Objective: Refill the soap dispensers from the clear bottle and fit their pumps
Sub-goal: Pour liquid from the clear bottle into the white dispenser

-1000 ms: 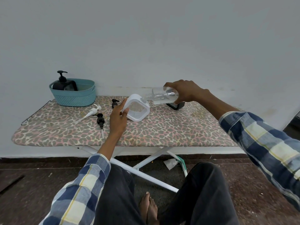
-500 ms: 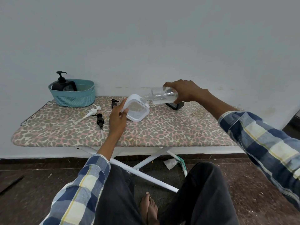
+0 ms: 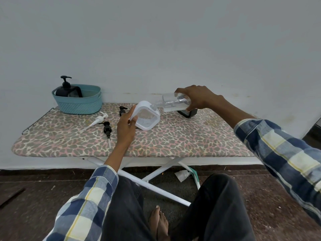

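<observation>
My left hand (image 3: 126, 126) grips the left side of a white square soap dispenser (image 3: 147, 117), tilted on the ironing board. My right hand (image 3: 198, 99) holds the clear bottle (image 3: 172, 103) almost level, its neck at the dispenser's opening, with a little clear liquid lying along its lower side. Three loose pumps lie on the board to the left: a white pump (image 3: 97, 121), a black pump (image 3: 107, 130) and a second black pump (image 3: 122, 110). A black dispenser (image 3: 66, 89) with its pump fitted stands in the teal basket (image 3: 79, 104).
The leopard-print ironing board (image 3: 173, 140) stands against a pale wall. A black dispenser body (image 3: 188, 113) lies behind the clear bottle. The board's white crossed legs (image 3: 152, 178), my knees and a bare foot are below its front edge.
Hardly anything has moved: both hands keep the same hold, and the clear bottle stays tipped at the white dispenser's opening.
</observation>
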Demonstrator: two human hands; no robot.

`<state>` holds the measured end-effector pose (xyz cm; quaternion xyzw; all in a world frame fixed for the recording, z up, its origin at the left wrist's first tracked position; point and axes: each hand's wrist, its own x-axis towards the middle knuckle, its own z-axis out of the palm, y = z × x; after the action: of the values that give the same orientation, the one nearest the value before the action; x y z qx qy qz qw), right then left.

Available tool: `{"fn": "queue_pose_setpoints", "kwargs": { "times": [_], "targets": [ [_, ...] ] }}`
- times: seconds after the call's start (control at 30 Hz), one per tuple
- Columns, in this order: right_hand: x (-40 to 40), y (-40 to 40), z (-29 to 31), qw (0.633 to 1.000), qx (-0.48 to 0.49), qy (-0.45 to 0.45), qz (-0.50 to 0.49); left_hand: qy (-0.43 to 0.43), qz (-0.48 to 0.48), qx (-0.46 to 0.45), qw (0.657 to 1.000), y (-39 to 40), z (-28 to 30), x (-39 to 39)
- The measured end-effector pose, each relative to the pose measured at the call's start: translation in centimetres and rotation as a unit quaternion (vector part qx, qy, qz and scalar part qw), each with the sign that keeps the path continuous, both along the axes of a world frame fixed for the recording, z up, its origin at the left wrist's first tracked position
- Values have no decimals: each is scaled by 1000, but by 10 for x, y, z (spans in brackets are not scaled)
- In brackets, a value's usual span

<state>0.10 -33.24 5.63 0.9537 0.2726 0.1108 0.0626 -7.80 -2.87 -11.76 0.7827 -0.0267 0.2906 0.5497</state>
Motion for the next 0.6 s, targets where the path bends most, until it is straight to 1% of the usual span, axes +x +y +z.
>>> {"fn": "queue_pose_setpoints", "kwargs": {
  "times": [0.6],
  "targets": [
    [-2, -1, -1, 1000, 0, -6, 5, 5, -6, -10, 1000, 0, 0, -1]
  ]
}}
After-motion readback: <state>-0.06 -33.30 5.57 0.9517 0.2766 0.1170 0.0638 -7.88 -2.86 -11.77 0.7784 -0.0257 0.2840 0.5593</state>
